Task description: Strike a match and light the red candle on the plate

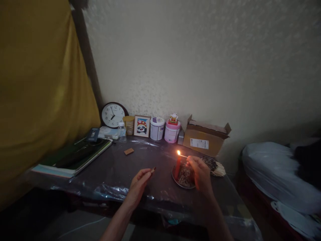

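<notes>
A red candle (178, 167) stands upright in a round metal dish (187, 186) with dark specks over its bottom. My right hand (200, 172) pinches a matchstick (184, 156), its far end at the flame (179, 152) on top of the candle. Left of the dish, my left hand (137, 185) is closed over the table, thumb and fingers gripping a small brown piece (153, 170); its exact kind is too small to tell. Behind my right hand lies a bundle of dark-tipped matches (214, 166). A small flat brown rectangle (128, 151) rests farther back on the table.
Along the wall stand a clock (114, 114), a clear bottle (121, 130), a framed panda picture (141, 126), a white tin (157, 128), a pink tin (172, 131) with a figurine, and a cardboard box (205, 137). Books (75, 157) lie left, beside a yellow curtain (45, 73).
</notes>
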Action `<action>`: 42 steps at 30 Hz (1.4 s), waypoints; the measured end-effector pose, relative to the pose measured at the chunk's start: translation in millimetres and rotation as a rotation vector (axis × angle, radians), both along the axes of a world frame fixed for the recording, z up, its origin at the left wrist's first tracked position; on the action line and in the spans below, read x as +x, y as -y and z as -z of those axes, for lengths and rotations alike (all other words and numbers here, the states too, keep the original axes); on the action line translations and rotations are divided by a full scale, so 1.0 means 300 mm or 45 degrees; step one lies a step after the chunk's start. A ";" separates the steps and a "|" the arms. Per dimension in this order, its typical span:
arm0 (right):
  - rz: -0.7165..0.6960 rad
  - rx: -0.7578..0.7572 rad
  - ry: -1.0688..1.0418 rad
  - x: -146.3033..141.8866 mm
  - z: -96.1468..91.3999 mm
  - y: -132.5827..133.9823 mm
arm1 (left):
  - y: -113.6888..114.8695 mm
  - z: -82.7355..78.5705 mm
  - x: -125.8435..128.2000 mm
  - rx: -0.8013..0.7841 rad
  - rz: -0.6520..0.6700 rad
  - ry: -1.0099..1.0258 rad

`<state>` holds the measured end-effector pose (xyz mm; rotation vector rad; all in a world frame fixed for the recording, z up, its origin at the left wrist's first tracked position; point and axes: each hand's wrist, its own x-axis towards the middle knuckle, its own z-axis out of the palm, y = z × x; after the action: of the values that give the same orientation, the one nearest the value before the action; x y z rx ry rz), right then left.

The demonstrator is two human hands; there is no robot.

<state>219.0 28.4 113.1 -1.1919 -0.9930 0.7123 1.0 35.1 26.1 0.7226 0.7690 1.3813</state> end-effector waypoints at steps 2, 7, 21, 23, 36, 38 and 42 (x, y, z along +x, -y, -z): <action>0.021 0.008 0.003 0.001 -0.005 -0.007 | -0.001 0.000 -0.006 -0.002 -0.011 -0.010; 0.043 -0.001 -0.054 0.006 0.006 -0.012 | 0.019 -0.020 -0.009 0.040 0.021 -0.010; 0.004 0.052 -0.127 0.021 0.047 -0.019 | 0.033 -0.023 -0.017 0.066 0.004 -0.055; 0.006 0.050 -0.118 0.023 0.051 -0.021 | 0.037 -0.028 -0.018 0.066 -0.001 -0.050; 0.074 0.013 -0.007 0.027 0.049 -0.017 | 0.035 -0.022 -0.019 0.058 0.009 -0.049; 0.084 0.014 0.005 0.027 0.048 -0.017 | 0.037 -0.024 -0.020 0.068 0.002 -0.069; 0.102 -0.005 0.047 0.026 0.047 -0.017 | 0.042 -0.030 -0.021 0.087 0.024 -0.063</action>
<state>226.7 33.3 99.0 -1.2454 -0.9696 0.6312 -5.4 22.7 35.1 0.8178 0.7550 1.3825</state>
